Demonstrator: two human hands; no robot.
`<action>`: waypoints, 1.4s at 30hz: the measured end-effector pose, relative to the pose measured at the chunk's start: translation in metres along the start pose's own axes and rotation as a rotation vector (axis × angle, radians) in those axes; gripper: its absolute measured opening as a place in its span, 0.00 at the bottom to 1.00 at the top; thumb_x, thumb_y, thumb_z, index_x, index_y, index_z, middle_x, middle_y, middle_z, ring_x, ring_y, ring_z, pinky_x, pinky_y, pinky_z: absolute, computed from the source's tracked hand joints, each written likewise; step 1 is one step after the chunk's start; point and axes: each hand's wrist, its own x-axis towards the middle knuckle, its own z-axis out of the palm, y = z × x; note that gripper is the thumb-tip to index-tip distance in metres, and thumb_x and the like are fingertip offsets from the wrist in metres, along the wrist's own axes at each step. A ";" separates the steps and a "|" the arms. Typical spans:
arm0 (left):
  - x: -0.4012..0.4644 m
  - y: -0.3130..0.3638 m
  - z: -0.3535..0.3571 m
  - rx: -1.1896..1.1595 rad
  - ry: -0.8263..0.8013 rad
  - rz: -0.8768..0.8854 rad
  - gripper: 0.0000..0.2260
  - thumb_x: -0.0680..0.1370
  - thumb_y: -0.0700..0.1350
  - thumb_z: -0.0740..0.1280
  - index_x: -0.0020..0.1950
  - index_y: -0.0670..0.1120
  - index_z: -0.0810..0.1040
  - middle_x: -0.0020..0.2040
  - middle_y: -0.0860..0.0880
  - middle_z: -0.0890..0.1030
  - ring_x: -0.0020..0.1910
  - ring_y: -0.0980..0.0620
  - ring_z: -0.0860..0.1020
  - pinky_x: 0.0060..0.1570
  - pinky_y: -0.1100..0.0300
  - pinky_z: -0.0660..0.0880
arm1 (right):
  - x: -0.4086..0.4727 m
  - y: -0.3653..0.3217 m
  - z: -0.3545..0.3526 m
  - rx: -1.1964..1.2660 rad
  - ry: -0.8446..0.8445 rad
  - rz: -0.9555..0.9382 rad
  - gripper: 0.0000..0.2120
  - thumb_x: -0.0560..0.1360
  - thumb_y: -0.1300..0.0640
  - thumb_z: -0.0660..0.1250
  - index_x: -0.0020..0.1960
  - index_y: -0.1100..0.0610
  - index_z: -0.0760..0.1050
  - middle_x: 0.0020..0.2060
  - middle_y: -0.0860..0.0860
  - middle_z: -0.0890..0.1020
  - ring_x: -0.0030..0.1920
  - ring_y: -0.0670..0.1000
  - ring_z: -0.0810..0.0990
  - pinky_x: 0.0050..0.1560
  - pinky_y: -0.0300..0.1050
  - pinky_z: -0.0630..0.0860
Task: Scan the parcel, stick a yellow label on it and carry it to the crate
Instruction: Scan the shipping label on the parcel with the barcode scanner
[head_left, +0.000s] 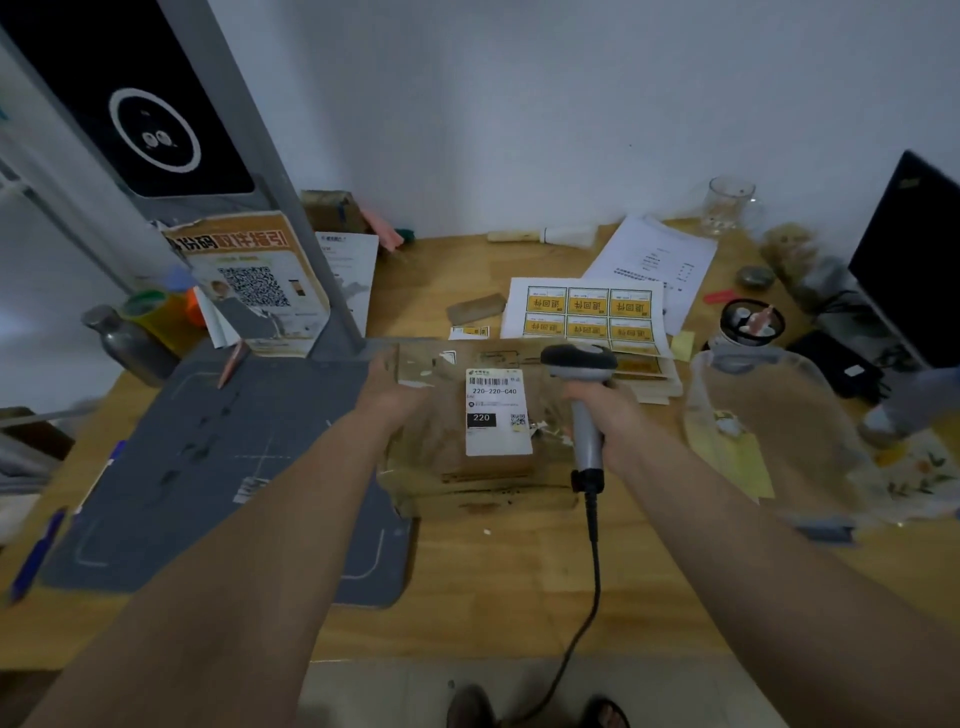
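Note:
A brown cardboard parcel (447, 447) lies flat on the wooden desk, with a white shipping label (497, 413) on top reading 220. My left hand (397, 387) grips the parcel's far left edge. My right hand (605, 415) is closed around the handle of a grey corded barcode scanner (579, 364), whose head hangs over the parcel's far right corner, just right of the shipping label. A sheet of yellow labels (587, 312) lies just behind the parcel. No crate shows in this view.
A grey mat (208, 467) covers the desk's left part under a grey stand with a QR poster (254, 286). A large clear jug (779, 431), papers (654, 260), a glass mug (730, 205) and a dark monitor (914, 260) crowd the right. The scanner cable hangs over the front edge.

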 end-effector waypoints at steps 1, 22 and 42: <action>-0.003 0.006 -0.002 -0.029 0.000 0.003 0.38 0.67 0.42 0.75 0.73 0.45 0.62 0.69 0.43 0.72 0.63 0.42 0.75 0.61 0.49 0.74 | 0.001 0.002 0.004 0.005 0.010 0.010 0.11 0.73 0.65 0.66 0.54 0.60 0.71 0.39 0.55 0.73 0.38 0.52 0.73 0.40 0.46 0.74; -0.002 0.028 -0.014 0.364 0.137 0.405 0.36 0.61 0.39 0.80 0.64 0.48 0.66 0.67 0.47 0.60 0.63 0.43 0.66 0.55 0.57 0.70 | 0.005 0.022 0.011 -0.015 0.066 -0.138 0.10 0.71 0.62 0.68 0.51 0.54 0.75 0.46 0.55 0.81 0.49 0.57 0.80 0.50 0.54 0.76; -0.050 0.020 0.001 0.838 0.159 0.355 0.56 0.64 0.42 0.80 0.77 0.59 0.42 0.78 0.50 0.41 0.74 0.38 0.55 0.60 0.42 0.72 | -0.076 0.051 0.005 -0.149 0.020 -0.304 0.08 0.72 0.56 0.71 0.37 0.58 0.77 0.26 0.53 0.77 0.25 0.49 0.77 0.27 0.41 0.75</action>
